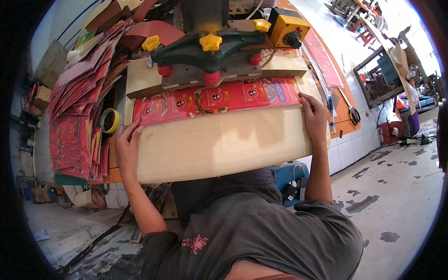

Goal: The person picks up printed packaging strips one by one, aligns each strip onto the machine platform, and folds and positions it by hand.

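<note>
L fingers (131, 128), R fingers (308, 100) at 1 red strip (205, 99); 3 yel. knobs (210, 42).

Reaching far with both arms, spread wide, bare below the short sleeves. At left, slanting left forearm (144, 207) far and leftward from near, wrist bending slightly right. Pinching with left grip (127, 144), thumb and index close together, fingertips angled far-right. At right, running right forearm (319, 172) almost straight far, wrist tilting left. Pinching with right grip (315, 112) too, fingertips turned left, slightly farther than left grip.
</note>
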`<state>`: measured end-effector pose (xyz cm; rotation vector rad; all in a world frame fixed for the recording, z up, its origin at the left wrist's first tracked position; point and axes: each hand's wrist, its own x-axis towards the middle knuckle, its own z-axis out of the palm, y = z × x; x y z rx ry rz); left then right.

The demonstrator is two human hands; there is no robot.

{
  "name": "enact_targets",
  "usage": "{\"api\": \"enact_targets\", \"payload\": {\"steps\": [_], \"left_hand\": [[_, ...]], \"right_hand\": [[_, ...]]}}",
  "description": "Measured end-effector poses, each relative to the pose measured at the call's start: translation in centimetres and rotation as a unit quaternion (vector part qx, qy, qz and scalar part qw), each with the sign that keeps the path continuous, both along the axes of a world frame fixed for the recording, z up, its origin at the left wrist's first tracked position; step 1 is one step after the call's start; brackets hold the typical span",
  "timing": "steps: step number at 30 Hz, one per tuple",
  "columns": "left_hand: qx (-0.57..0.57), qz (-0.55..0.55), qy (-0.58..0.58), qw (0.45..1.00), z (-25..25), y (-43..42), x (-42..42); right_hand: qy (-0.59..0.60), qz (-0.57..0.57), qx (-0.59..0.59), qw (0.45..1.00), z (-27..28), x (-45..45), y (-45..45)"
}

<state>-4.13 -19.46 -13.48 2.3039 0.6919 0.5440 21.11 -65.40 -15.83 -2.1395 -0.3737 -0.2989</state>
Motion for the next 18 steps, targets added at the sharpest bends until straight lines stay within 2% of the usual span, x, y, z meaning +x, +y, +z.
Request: {"api": "enact_targets", "payload": {"steps": [18], "left_hand": [[0.026,-0.005,-0.004,1.0,-0.41,0.35,-0.03]], "right_hand": [[0.005,-0.003,-0.003,1.0,-0.27,0.21,-0.14]]}}
